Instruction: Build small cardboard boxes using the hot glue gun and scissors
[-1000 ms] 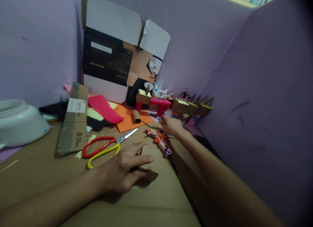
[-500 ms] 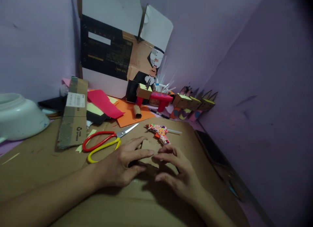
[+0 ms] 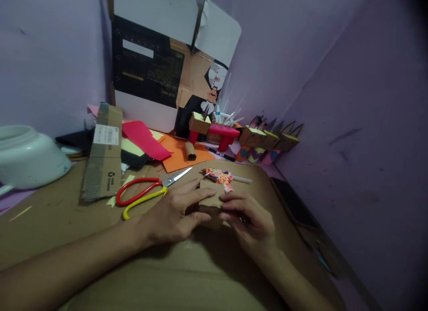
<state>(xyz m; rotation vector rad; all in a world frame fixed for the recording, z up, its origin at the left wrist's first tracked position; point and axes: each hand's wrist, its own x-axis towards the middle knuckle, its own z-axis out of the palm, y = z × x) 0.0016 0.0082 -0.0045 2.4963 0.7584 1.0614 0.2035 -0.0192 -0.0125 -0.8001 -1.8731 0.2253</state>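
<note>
Both hands meet at a small brown cardboard piece (image 3: 211, 198) on the big cardboard sheet (image 3: 67, 221). My left hand (image 3: 174, 215) grips its left side, fingers above and thumb below. My right hand (image 3: 250, 219) pinches its right side with curled fingers. The piece looks lifted slightly off the sheet. Just behind it lies a glue gun with a colourful patterned body (image 3: 219, 176), its nozzle pointing right. Scissors with red and yellow handles (image 3: 143, 196) lie to the left of my left hand, blades toward the glue gun.
A white bowl (image 3: 26, 157) sits at the far left. A taped cardboard strip (image 3: 103, 152), red, orange and yellow paper (image 3: 147, 143), a large opened box (image 3: 157, 70) and several small cardboard boxes (image 3: 267, 139) line the back. A dark phone (image 3: 294, 204) lies at right by the purple wall.
My right hand came back from the far clutter, left the glue gun lying behind the piece, and joined my left hand on the cardboard piece, which is now pinched from both sides.
</note>
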